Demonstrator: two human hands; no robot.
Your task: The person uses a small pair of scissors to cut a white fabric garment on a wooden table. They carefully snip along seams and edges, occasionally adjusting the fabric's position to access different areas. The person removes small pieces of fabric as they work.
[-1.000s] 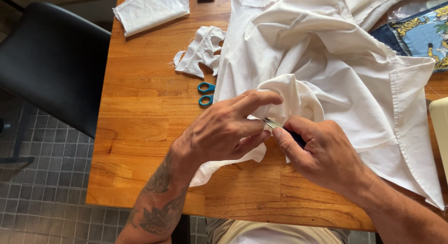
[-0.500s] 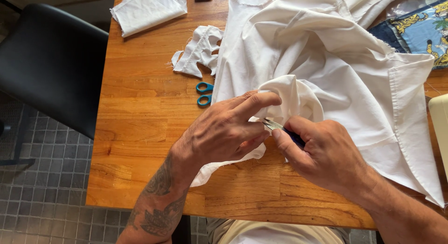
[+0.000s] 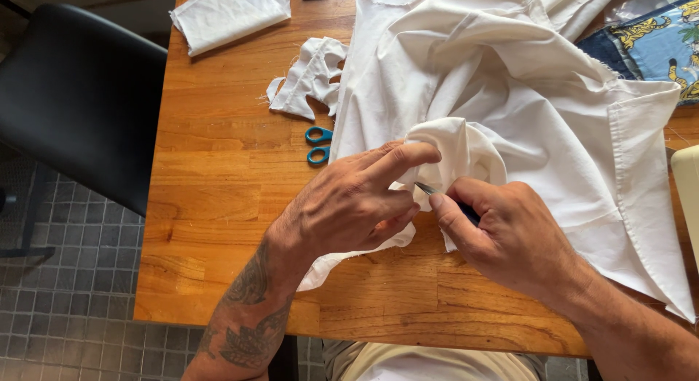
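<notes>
- Left hand (image 3: 357, 202) clamped on a raised fold of the white garment (image 3: 502, 111), forefinger stretched along the top of the bunched cloth, remaining fingers curled beneath it.
- Right hand (image 3: 513, 235) pinched around a slim dark-handled tool (image 3: 445, 199), probably a seam ripper; metal tip aimed up and to the left, touching the fold just beside the left fingertips.
- Long axis of the tool slanting from the right palm toward the left forefinger; fold directly ahead of the tip, between the two hands.
- Rest of the garment spread away to the right and far side of the wooden table (image 3: 218, 184), hem close to the near edge.
- Blue-handled scissors (image 3: 318, 145) just left of the garment, blades hidden under it; ragged cloth scrap (image 3: 309, 79) beyond them, folded white cloth (image 3: 226, 13) at the far left corner.
- Bare wood left of the hands; black chair (image 3: 80, 97) beside the table's left edge.
</notes>
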